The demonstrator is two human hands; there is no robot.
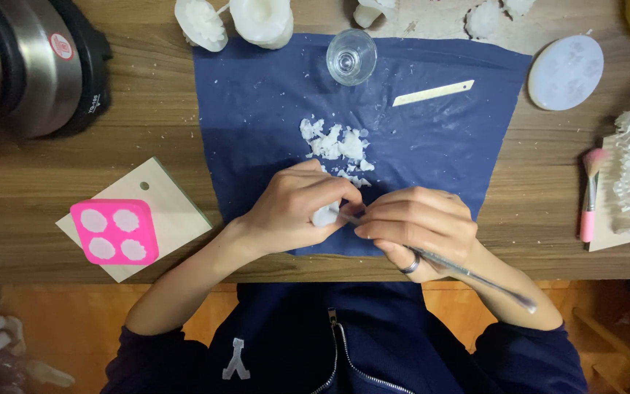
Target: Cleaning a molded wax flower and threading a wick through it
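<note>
We hold a small white lump of wax point(326, 214) pinched in the fingers of our left hand point(293, 208), low on the dark blue cloth point(257, 102) that covers the middle of the wooden surface point(534, 190). Our right hand point(417, 226), with a ring on one finger, is closed around a thin metal carving tool point(468, 276) whose tip meets the lump while its handle runs back toward five o'clock along the wrist.

At twelve o'clock from the hands lies a pile of white wax shavings point(337, 146); farther on stand a small clear glass cup point(351, 56) and a pale flat strip point(433, 93). At nine o'clock a pink silicone mould with four white-filled cavities point(114, 230) rests on a light wooden board point(176, 211). At three o'clock lies a pink-handled brush point(589, 204).

We judge the lump brittle: if the tool bites too deep or our pinch tightens, it may crack. The tip works close to our left fingertips, so a slip off the wax could jab them. Loose flakes may scatter past the cloth.
</note>
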